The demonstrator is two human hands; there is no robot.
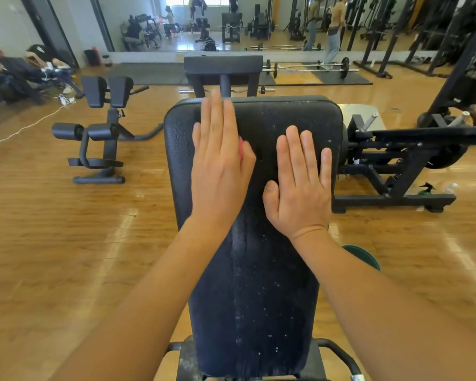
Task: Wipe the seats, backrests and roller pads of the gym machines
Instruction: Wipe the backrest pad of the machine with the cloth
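Plainly, both hands lay flat on the black pad (254,204) of a bench that ran away from the camera toward the mirror (231,20); the left hand (219,160) reached farther up, its fingertips (217,103) at the pad's far edge, fingers straight and close together, palm down; a sliver of pink cloth (241,149) showed under its thumb side, pressed between palm and pad, though how much of it lay beneath was hidden. The right hand (300,182) rested just beside it, nearer the camera, fingers spread slightly and holding nothing; the two hands stayed apart with a strip of bare pad between them. White flecks and a pale streak marked the pad down its middle, thickest toward the near end. Beyond the pad stood a dark frame (223,70) with a post; to the left on the wood floor (66,243) sat a machine with two roller pads (85,131), well apart from the bench; to the right a low black machine (396,166) stood near the pad, and a green spray bottle (426,188) lay by its base.
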